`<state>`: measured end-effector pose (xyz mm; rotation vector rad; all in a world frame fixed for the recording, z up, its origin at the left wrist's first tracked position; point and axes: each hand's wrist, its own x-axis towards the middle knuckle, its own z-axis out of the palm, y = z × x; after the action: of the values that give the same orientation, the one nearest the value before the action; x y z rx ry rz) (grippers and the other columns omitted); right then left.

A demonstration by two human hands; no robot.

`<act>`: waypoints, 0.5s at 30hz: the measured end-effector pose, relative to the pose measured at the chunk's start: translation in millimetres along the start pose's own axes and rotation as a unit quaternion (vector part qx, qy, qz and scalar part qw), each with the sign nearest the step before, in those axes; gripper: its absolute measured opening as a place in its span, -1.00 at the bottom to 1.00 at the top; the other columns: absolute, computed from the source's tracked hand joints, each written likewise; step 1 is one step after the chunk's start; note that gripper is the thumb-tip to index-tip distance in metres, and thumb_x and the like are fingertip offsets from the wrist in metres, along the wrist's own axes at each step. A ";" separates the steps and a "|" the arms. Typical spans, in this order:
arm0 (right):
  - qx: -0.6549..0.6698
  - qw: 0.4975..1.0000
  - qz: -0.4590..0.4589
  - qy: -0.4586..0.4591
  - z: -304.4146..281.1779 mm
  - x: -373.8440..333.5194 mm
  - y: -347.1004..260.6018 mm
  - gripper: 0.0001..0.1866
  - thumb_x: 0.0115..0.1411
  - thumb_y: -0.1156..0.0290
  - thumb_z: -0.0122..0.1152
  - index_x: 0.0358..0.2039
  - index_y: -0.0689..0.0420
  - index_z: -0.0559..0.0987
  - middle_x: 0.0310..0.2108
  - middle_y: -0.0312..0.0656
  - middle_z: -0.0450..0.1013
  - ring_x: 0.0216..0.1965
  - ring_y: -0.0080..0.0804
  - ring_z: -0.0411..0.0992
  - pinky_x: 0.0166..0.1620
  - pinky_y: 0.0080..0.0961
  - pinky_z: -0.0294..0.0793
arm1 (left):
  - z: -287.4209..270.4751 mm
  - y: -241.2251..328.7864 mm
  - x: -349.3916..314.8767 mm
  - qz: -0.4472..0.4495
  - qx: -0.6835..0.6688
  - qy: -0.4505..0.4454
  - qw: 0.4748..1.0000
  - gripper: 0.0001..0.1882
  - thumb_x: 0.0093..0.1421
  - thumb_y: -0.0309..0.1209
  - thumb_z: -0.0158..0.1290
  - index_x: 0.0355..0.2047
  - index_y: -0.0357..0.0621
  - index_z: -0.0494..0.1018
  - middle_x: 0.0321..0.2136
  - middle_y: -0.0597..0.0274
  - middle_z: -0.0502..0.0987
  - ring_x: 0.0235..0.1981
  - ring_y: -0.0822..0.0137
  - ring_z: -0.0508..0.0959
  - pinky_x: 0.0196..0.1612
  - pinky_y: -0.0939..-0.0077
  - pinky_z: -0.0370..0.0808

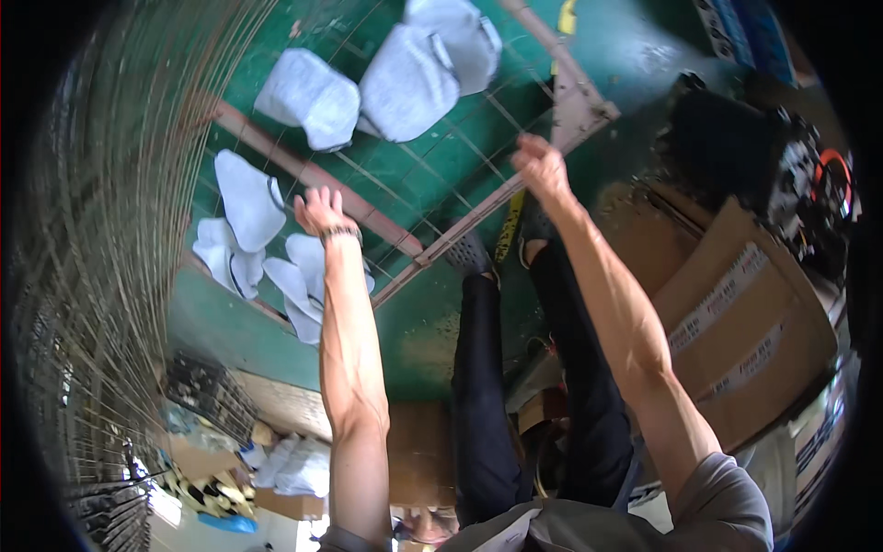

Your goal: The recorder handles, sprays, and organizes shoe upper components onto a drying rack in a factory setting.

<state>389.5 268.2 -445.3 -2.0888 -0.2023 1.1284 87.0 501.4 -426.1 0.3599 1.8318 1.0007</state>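
Observation:
My left hand [322,213], with a band at the wrist, is over a pinkish metal rack frame [267,143] with wire mesh, its fingers apart and nothing seen in them. Beside it lie light grey, cap-like cloth pieces, one [248,200] just to its left and another [308,262] partly behind my wrist. Farther off on the mesh are several more, among them a rounded one [308,97] and a larger one [409,83]. My right hand [543,170] is near the frame's right corner, its fingers curled together and slightly blurred. What they hold, if anything, does not show.
Tall stacked wire racks [110,239] rise along the left. Below the mesh is a green floor [414,340]; my feet stand at the frame's near edge. Cardboard boxes [763,322] and a dark pile [717,138] fill the right. A dark crate [212,396] sits at lower left.

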 end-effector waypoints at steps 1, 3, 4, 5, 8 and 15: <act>-0.045 0.999 0.020 -0.022 -6.7 -25.4 6.2 -0.50 0.07 0.33 0.24 0.05 0.25 0.58 -0.05 0.07 0.59 -0.01 -0.08 0.58 0.08 -0.32 0.54 | -9.0 -0.2 -18.6 0.000 0.011 -0.021 1.000 -0.36 0.28 -0.38 0.11 0.32 0.08 0.11 0.13 -0.09 0.41 0.15 -0.13 0.46 0.19 -0.08 0.48; -0.204 0.973 -0.046 0.097 -117.2 -66.7 84.8 -0.75 0.09 0.37 0.17 -0.26 0.17 0.68 -0.24 -0.02 0.63 -0.19 -0.06 0.62 -0.12 -0.27 0.65 | 40.2 -72.7 -138.3 -0.143 0.063 -0.111 0.982 -0.42 0.31 -0.31 0.11 0.28 0.03 0.17 0.10 -0.05 0.44 0.09 -0.08 0.51 0.11 -0.04 0.56; -0.234 0.956 -0.148 0.096 -78.5 -120.5 53.2 -0.82 0.08 0.40 0.14 -0.38 0.11 0.69 -0.37 -0.11 0.61 -0.35 -0.06 0.60 -0.24 -0.23 0.66 | -4.8 -54.5 -128.7 -0.129 0.096 -0.115 0.980 -0.44 0.33 -0.27 0.10 0.28 0.01 0.19 0.09 -0.04 0.46 0.05 -0.05 0.54 0.05 -0.01 0.59; -0.158 0.982 -0.072 0.069 -63.2 -166.0 19.5 -0.81 0.09 0.40 0.13 -0.36 0.07 0.69 -0.39 -0.12 0.60 -0.34 -0.07 0.61 -0.22 -0.21 0.66 | -37.1 -40.0 -132.0 -0.132 0.119 -0.131 0.975 -0.46 0.35 -0.23 0.09 0.27 -0.01 0.21 0.07 -0.03 0.48 0.01 -0.02 0.57 -0.01 0.01 0.62; -0.129 0.985 0.117 0.010 -114.1 -274.1 -22.5 -0.68 0.10 0.36 0.07 -0.21 0.06 0.73 -0.16 -0.06 0.63 -0.06 -0.09 0.58 0.05 -0.24 0.58 | -55.0 -32.7 -212.3 -0.218 0.262 -0.265 0.902 -0.45 0.37 -0.19 0.07 0.29 -0.02 0.21 0.00 -0.01 0.53 -0.06 0.04 0.61 -0.11 0.07 0.65; 0.212 0.956 0.181 0.095 -257.5 -524.3 -76.2 -0.50 0.18 0.26 0.19 0.08 0.27 0.56 -0.02 0.00 0.58 0.01 -0.13 0.55 0.07 -0.28 0.52 | -21.3 53.6 -448.0 -0.165 0.443 -0.560 0.680 -0.52 0.39 -0.17 0.05 0.22 -0.14 0.35 -0.09 0.10 0.58 -0.09 0.20 0.61 -0.08 0.28 0.60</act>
<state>289.2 -53.1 38.1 -1.8646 0.4947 1.0521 272.5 243.5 -105.0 0.9235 0.9699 -0.4743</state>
